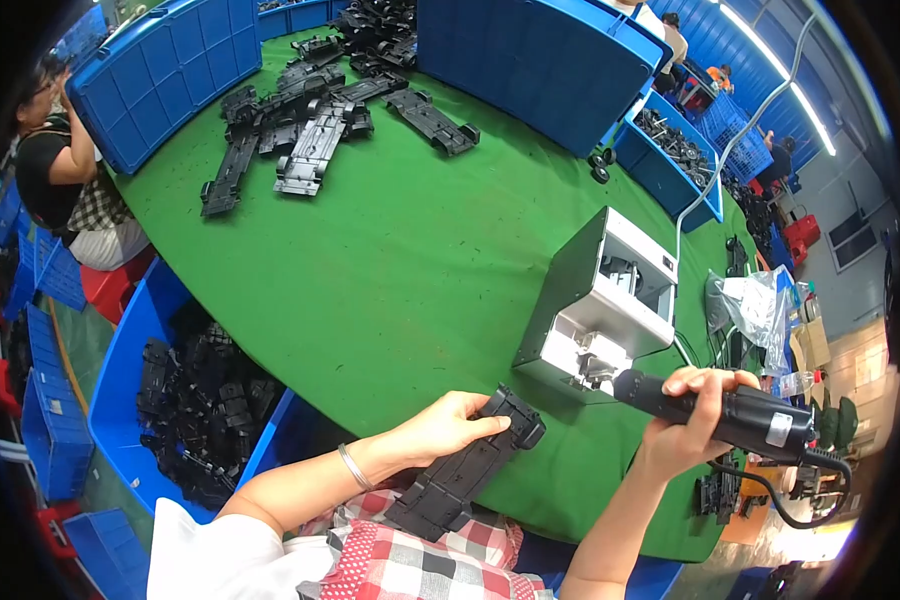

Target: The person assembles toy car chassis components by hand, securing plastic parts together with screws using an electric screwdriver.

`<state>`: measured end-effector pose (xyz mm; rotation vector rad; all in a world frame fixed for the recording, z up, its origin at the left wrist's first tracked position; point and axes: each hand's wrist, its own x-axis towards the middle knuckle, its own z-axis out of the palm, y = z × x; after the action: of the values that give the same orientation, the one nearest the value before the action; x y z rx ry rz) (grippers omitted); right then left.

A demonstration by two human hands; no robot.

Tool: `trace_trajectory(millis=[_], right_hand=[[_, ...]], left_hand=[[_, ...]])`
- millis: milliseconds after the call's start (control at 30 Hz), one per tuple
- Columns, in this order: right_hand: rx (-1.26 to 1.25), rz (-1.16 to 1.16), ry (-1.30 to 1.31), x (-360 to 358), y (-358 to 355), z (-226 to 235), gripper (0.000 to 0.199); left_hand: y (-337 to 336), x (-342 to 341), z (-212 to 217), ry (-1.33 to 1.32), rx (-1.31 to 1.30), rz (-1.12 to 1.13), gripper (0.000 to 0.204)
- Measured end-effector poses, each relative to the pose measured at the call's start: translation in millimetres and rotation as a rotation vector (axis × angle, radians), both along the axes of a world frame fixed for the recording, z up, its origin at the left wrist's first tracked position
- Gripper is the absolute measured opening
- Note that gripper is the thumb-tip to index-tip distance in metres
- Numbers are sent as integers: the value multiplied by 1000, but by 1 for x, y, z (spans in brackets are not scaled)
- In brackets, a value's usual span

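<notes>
My left hand grips a black plastic toy-car chassis near its upper end, thumb on top. The chassis is tilted over my lap at the table's near edge. In my right hand is a black electric screwdriver, fingers wrapped round its body and its cord trailing at the right. The screwdriver's nose points left at the lit metal front of a silver-and-black box machine, which looks like a screw feeder. Whether the bit touches it I cannot tell.
More chassis lie heaped at the far left of the green table. Large blue bins stand at the back. A blue tub of black parts sits below the left edge. Another person sits at the far left.
</notes>
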<state>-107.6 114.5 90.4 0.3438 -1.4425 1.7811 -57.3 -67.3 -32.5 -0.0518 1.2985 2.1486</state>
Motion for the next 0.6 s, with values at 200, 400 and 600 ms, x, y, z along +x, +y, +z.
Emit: trace_trajectory(millis=[200, 400, 600], right_hand=[[119, 37, -280, -6, -9, 1, 34], [-39, 311, -184, 20, -34, -18, 30], [15, 358, -137, 22, -51, -37, 32]], left_hand=[[-1, 0, 4, -50, 32, 12, 23], [-2, -1, 5, -44, 28, 8, 21], [0, 0, 8, -18, 40, 17, 18]])
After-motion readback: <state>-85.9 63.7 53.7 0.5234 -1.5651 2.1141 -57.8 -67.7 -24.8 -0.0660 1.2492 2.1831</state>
